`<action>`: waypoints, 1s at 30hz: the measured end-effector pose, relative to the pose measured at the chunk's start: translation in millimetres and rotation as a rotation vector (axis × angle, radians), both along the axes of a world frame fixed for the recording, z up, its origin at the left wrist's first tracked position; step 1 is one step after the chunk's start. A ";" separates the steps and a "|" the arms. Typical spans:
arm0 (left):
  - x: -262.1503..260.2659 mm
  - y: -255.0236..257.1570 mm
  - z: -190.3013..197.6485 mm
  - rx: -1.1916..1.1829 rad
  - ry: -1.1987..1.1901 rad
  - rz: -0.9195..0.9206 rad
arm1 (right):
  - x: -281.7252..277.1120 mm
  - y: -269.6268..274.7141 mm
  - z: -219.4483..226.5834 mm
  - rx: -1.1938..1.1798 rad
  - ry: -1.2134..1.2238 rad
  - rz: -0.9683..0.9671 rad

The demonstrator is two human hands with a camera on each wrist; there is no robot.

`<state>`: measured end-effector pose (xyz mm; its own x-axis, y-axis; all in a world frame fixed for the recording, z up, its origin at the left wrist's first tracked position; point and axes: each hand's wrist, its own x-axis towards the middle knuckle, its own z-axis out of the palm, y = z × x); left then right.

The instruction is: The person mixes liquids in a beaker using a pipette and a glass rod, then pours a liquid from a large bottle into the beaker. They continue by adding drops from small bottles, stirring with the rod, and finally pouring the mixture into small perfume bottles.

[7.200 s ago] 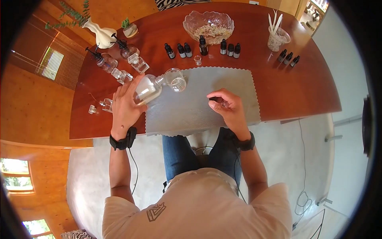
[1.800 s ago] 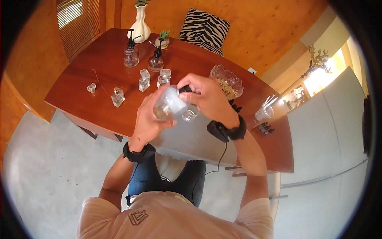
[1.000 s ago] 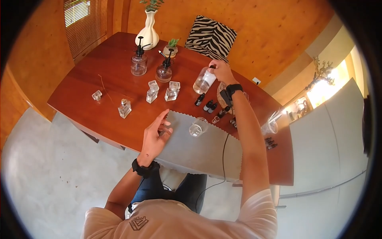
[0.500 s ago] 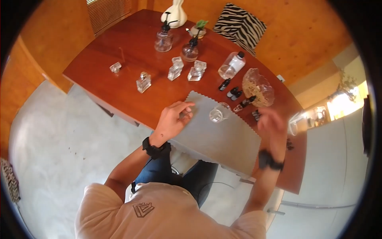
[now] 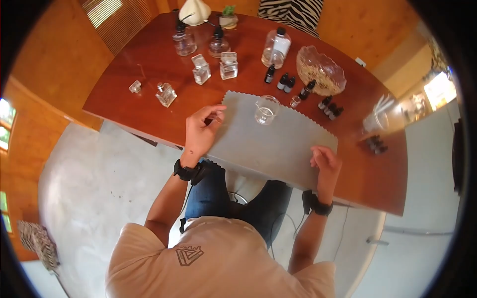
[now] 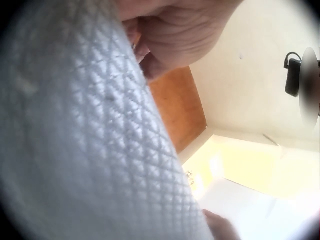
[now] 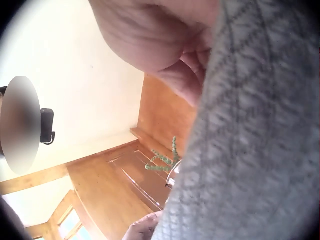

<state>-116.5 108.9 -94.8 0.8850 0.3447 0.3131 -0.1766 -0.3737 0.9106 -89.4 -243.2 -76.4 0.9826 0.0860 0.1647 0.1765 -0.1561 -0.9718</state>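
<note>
My left hand rests at the left side of the grey mat, fingers loosely bent with nothing in them. At the mat's right edge lies my right hand, also holding nothing, its fingers relaxed. Between them, near the mat's far edge, stands a clear glass beaker with a little clear liquid. Behind it on the table, a clear bottle with a black cap and white label stands upright, partly filled. In both wrist views the mat's quilted texture fills much of the frame, beside the left palm and right palm.
Several black dropper bottles line the mat's far side, near a tiny glass cup and a glass bowl. Square perfume bottles and black-topped spray bottles stand left. A plastic cup holds white sticks at right.
Earlier the left hand tipped the bottle over the beaker while the right held its black cap. The cap went on, the right hand set the bottle beside the bowl, then returned to the mat.
</note>
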 end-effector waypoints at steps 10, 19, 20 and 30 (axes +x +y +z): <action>2.1 -7.5 5.4 0.123 0.019 -0.018 | 0.7 -4.8 -15.3 0.006 -0.036 0.004; 2.3 -9.2 7.5 0.135 0.062 -0.019 | 2.6 -6.8 -19.0 -0.037 -0.054 0.007; 3.2 -9.2 7.4 0.140 0.066 -0.017 | 3.0 -6.4 -18.4 -0.034 -0.051 0.005; 4.8 -7.9 4.9 0.140 0.080 -0.025 | 1.8 -6.1 -17.4 -0.057 -0.072 0.000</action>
